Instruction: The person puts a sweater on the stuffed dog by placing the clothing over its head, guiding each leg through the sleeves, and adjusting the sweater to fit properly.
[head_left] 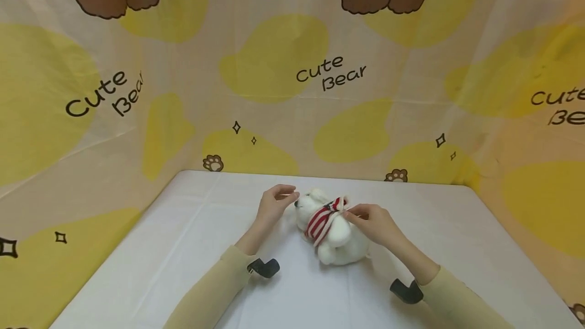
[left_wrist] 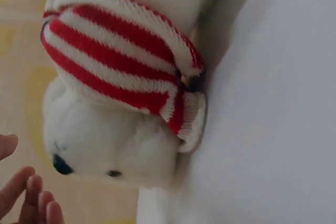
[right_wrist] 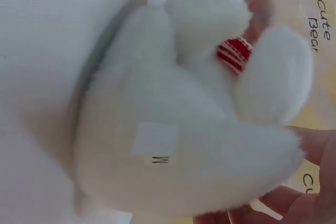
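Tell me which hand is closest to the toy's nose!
It's the left hand, just beside the nose; the right hand is by the striped scarf.

The plush bear (head_left: 335, 232) lies on the table (head_left: 183, 248) between the left hand (head_left: 276, 202) and right hand (head_left: 374, 223), with the backdrop (head_left: 274, 116) behind.

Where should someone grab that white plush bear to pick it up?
Probably round the broad, rounded body of the plush bear, coming from the head view's right: it lies with its head to the left, and the striped scarf looks like a looser hold.
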Demonstrator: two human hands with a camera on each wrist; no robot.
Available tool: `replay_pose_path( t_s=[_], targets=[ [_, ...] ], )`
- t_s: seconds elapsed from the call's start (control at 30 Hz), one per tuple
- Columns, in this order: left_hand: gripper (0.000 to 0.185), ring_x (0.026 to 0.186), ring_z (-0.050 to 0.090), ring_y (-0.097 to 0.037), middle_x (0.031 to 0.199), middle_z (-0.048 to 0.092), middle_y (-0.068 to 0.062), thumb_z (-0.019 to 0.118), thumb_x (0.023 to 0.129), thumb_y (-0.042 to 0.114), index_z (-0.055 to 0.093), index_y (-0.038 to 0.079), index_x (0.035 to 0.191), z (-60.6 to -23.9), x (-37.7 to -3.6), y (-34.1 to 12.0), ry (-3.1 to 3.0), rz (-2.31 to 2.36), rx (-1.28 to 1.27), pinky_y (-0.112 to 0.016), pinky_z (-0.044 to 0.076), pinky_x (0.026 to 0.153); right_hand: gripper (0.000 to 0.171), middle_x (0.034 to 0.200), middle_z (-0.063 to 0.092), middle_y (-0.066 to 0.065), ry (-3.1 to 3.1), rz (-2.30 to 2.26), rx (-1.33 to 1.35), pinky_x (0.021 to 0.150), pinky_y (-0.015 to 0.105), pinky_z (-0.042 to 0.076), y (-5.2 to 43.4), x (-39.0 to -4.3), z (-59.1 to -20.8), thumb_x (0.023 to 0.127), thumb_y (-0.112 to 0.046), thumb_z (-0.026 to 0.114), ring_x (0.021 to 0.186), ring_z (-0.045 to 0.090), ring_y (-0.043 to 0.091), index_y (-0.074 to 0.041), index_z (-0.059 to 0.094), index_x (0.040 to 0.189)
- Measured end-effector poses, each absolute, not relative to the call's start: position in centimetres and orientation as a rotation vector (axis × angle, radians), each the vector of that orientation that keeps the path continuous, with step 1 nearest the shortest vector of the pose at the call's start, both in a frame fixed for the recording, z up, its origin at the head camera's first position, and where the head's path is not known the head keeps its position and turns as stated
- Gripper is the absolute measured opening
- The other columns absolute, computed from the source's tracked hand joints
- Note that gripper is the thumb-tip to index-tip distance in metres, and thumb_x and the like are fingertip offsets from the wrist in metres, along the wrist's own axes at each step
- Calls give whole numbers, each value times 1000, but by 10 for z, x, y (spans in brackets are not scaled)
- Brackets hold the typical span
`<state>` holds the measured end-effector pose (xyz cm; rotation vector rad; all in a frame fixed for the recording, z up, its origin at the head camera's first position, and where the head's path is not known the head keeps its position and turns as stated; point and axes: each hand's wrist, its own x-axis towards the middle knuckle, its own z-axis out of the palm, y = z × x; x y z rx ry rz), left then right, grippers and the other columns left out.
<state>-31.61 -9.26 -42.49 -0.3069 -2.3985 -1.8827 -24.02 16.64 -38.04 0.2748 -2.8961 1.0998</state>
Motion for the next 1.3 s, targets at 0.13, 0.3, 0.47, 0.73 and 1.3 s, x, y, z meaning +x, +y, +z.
replay_pose_path(
  t_s=[0.13,0.3,0.47,0.73,1.3],
  targets=[
    [15,79,61,-14,86,69,-2,74,82,27,72,16,92,-407,-290,-81,-2344,-1663,-508,-26,49,71,29,95,72,6,-2925,1124,276,75,36,51,171,-238,-372,91,-33,60,93,64,22,-8,71,102],
    [16,68,60,-8,79,68,3,78,77,28,73,18,89,-401,-267,-60,-2486,-1676,-753,-23,49,59,30,88,73,2,-2954,1209,294,79,40,50,176,-235,-360,92,-31,59,95,62,21,-6,70,103],
    [19,67,59,-7,76,67,5,80,74,27,72,17,88,-405,-258,-48,-2581,-1667,-746,-22,48,56,31,89,73,3,-2975,1330,307,73,33,52,178,-231,-353,93,-30,59,90,61,18,-4,69,105],
    [12,64,58,-7,74,68,0,77,77,20,71,12,84,-406,-256,-42,-2565,-1647,-709,-20,45,53,34,93,73,6,-2963,1438,334,72,30,54,179,-228,-350,92,-29,60,89,63,17,0,67,108],
    [7,71,53,-13,79,60,-1,75,80,12,69,13,81,-416,-247,-42,-2448,-1588,-1205,-17,43,62,28,85,72,8,-2900,1418,327,66,28,55,172,-223,-358,91,-25,63,73,65,15,1,69,100]
  ],
)
